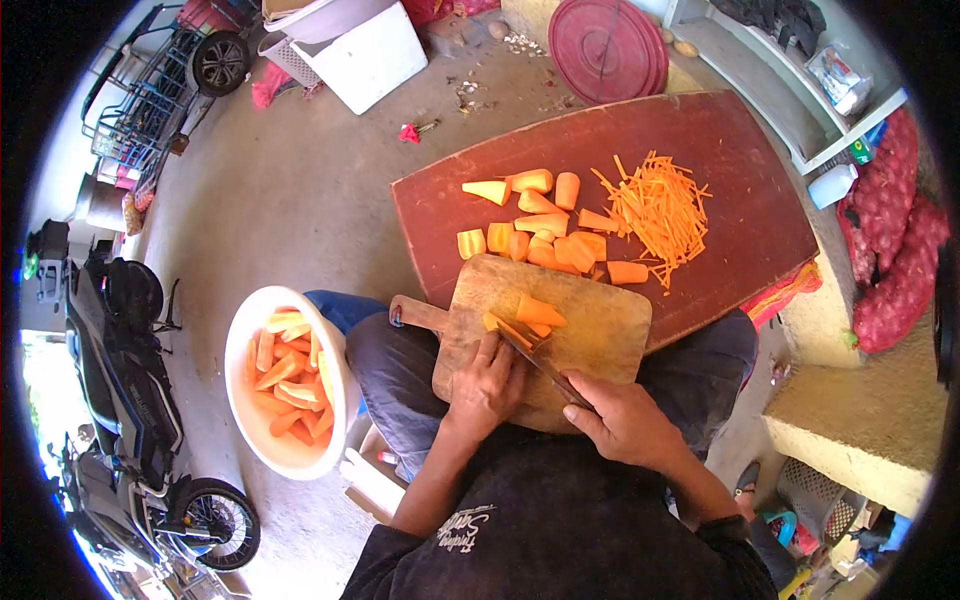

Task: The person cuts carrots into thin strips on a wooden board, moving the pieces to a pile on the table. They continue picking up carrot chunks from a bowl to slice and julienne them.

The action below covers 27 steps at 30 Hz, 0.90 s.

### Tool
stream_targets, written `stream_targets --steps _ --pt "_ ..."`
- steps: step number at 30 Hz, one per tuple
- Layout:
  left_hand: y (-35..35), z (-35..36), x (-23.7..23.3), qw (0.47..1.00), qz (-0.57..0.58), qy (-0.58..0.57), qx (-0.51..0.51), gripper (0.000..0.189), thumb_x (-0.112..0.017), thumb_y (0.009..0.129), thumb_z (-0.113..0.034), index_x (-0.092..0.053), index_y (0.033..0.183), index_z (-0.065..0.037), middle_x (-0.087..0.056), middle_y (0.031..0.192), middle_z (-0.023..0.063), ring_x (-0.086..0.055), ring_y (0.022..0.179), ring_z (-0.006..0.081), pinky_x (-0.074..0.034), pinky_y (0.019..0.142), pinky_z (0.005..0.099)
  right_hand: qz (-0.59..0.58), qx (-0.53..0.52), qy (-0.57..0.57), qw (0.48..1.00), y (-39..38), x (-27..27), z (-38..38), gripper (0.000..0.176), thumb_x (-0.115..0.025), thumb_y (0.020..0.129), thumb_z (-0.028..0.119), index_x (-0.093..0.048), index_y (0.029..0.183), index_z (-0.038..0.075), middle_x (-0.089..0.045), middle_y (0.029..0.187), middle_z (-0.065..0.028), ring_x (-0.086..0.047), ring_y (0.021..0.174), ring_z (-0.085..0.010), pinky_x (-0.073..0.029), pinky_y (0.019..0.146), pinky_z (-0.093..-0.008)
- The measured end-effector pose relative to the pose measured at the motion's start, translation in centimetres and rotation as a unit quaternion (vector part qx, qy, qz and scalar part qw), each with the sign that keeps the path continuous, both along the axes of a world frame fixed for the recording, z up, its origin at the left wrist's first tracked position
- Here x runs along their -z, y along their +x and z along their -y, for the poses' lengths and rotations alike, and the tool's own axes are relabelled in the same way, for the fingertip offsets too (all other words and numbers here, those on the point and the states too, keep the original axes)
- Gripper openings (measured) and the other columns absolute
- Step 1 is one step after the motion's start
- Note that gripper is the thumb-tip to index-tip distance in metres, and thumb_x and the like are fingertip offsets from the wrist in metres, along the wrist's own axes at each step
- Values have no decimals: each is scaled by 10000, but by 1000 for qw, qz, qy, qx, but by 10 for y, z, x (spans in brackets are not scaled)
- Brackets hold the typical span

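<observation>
A wooden cutting board with a handle rests across my lap. My right hand grips a knife, its blade slanting up-left over the board. My left hand has its fingers bent and pressed down beside the blade, on a carrot piece mostly hidden by the fingers and knife. Just beyond the blade lie a larger carrot chunk and thin cut slices. Past the board, peeled carrot chunks and a pile of carrot sticks lie on a reddish-brown tabletop.
A white bucket of peeled carrots stands on the floor at left. Motorcycles are parked further left. Red net sacks and a yellowish step are at right. A round maroon lid lies beyond the tabletop.
</observation>
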<state>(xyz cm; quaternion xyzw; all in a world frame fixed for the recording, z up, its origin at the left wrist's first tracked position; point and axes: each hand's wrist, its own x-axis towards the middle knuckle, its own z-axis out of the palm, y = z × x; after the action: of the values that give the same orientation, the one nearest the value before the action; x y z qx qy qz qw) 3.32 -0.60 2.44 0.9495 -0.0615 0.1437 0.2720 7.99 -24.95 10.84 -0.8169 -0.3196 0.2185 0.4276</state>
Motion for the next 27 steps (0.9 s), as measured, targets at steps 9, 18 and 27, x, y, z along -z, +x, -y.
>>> stream_targets --steps 9,18,27 --pt "-3 -7 -2 999 -28 7 29 440 -752 826 -4 -691 1261 26 -630 1302 250 -695 1068 394 -633 851 452 -17 -18 -68 997 10 -3 -21 455 -655 1060 219 -564 1423 -40 -726 1106 -316 -710 1005 -524 -567 835 -575" --pt "-8 -11 13 998 -53 -22 29 615 -679 785 56 -633 1398 35 -621 1300 237 -670 1148 408 -616 939 468 11 -21 -47 999 22 7 -29 443 -652 1056 185 -573 1427 -43 -716 1115 -322 -700 1033 -524 -554 884 -564" --pt "-2 -16 8 994 -55 -89 37 574 -656 774 106 -664 1343 34 -613 1271 217 -680 1141 423 -618 930 481 -11 -11 -62 998 24 23 -47 422 -607 1087 221 -535 1407 -45 -707 1068 -366 -694 1021 -560 -551 874 -603"
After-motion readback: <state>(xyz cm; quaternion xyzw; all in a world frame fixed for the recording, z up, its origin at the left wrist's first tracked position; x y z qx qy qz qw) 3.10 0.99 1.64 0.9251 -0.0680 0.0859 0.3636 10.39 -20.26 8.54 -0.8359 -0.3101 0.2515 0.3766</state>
